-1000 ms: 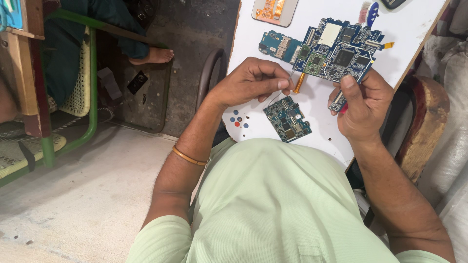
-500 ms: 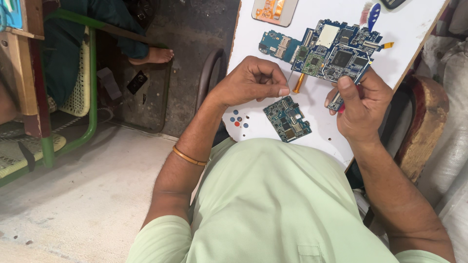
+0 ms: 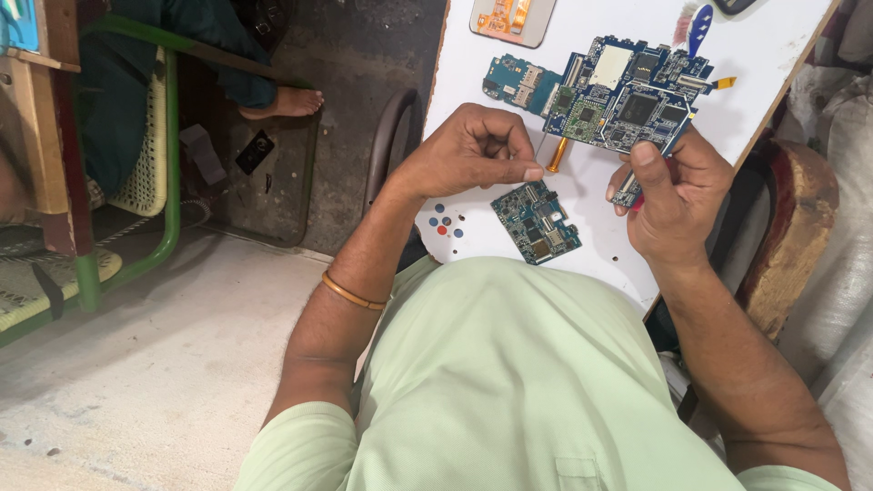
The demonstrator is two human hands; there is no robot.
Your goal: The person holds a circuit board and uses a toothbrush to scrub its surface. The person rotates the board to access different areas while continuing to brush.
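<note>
Bare white board (image 3: 773,64) right of the large circuit board (image 3: 627,95) — small circuit board (image 3: 536,221) blocks below.

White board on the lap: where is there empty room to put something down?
The white board is bare at its upper right, beyond the big circuit board, and in a strip between the orange part and the small blue board. The middle is crowded: left hand, right hand, small circuit board.
</note>
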